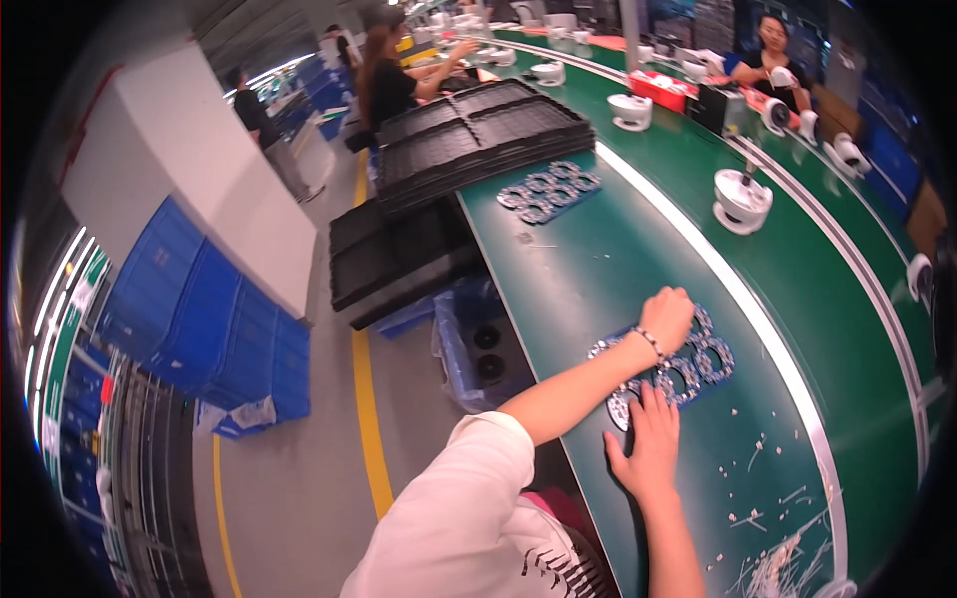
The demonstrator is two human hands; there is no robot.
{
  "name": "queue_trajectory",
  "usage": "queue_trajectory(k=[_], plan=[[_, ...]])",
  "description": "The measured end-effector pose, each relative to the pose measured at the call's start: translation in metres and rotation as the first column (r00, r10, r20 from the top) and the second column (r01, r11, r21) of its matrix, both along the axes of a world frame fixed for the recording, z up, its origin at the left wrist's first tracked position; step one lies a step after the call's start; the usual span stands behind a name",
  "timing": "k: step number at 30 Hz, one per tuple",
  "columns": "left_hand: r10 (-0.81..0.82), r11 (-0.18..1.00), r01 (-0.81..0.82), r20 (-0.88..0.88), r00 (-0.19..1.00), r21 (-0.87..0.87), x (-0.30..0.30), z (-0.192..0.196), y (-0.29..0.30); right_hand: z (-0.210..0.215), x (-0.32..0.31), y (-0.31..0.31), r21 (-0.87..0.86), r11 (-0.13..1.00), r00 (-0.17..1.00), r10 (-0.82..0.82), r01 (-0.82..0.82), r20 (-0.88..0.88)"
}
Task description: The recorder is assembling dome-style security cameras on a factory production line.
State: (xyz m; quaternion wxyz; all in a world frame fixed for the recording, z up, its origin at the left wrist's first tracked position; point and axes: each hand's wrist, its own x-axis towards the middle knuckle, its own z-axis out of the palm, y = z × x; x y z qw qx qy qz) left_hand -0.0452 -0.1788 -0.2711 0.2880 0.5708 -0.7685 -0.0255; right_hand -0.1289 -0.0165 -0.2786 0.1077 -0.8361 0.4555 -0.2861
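A flat panel of several ring-shaped circuit boards (714, 361) lies on the green worktop under both my hands. My left hand (666, 319), with a beaded bracelet at the wrist, reaches across to the panel's far side. Its fingers are curled closed, and what they hold, if anything, is hidden. Closer to me, my right hand (650, 439) rests its fingertips on the panel's near edge, fingers stretched and thumb apart. Part of the panel is covered by my left hand and forearm.
A second ring-board panel (550, 189) lies farther up the worktop, beside stacked black trays (478, 135). White scraps (783, 573) litter the near right. A green conveyor (797, 249) carries white camera housings (743, 201). Blue bins (209, 319) stand left; co-workers are beyond.
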Motion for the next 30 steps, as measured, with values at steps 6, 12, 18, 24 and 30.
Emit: queue_trajectory(k=[6, 12, 18, 24, 30], plan=[[0.053, 0.998, -0.053, -0.012, 0.999, -0.017, -0.0046, -0.0043, -0.0044, 0.0006, 0.0000, -0.0038, -0.008, 1.000, 1.000, 0.019, -0.019, -0.003], [0.038, 0.998, -0.031, -0.141, 0.989, 0.051, -0.0021, -0.0053, -0.0083, 0.0005, -0.0011, -0.0045, -0.012, 1.000, 1.000, 0.014, -0.014, -0.010], [0.023, 0.993, 0.004, -0.230, 0.973, 0.118, 0.0015, -0.0063, -0.0100, -0.0003, -0.0012, -0.0033, -0.017, 1.000, 1.000, 0.008, -0.008, -0.018], [0.026, 0.989, 0.011, -0.245, 0.969, 0.146, 0.0014, -0.0021, -0.0076, -0.0005, -0.0023, -0.0023, -0.026, 1.000, 1.000, 0.007, -0.007, -0.017], [0.006, 0.996, 0.015, -0.225, 0.974, 0.092, 0.0006, -0.0048, -0.0052, 0.0003, -0.0025, -0.0033, -0.025, 1.000, 1.000, 0.005, -0.006, -0.022]])
